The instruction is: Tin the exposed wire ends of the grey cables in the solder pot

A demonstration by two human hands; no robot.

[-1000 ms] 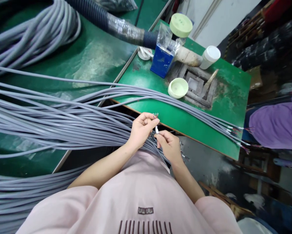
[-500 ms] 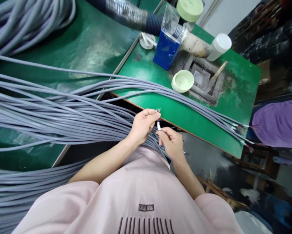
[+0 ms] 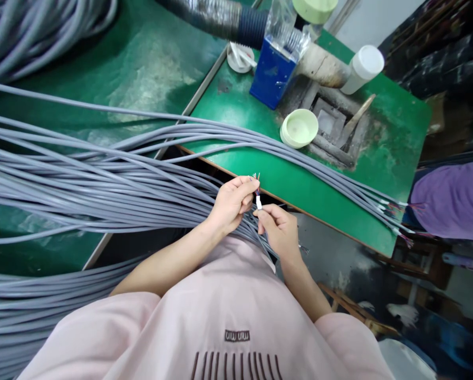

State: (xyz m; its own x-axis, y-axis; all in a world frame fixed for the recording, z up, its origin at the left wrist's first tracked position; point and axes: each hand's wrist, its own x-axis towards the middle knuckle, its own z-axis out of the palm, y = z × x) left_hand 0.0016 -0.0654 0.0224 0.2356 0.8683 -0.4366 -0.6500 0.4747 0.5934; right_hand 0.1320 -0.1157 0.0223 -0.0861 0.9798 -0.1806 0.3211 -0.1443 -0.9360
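Note:
Between my hands is the end of a grey cable, with a white sleeve (image 3: 259,202) where the jacket stops and thin coloured wires (image 3: 257,186) fanning out above it. My left hand (image 3: 233,205) pinches these wires between thumb and fingertips, and their bare tips poke out past the fingers. Just below the sleeve, my right hand (image 3: 279,228) grips the cable between thumb and index finger. A thick bundle of grey cables (image 3: 141,195) runs in from the left, passing under my left hand.
More grey cables (image 3: 283,150) lie across the green table (image 3: 339,221), stripped ends at its right edge. Behind them stand a pale green cup (image 3: 299,128), a blue can (image 3: 273,71), a square pot set in the table (image 3: 331,122) and a duct hose (image 3: 220,18). A person in purple (image 3: 453,200) is at right.
My hands keep their holds, with the cable end shifting very slightly. The wire tips above my left fingers look a little more spread. The view has moved slightly.

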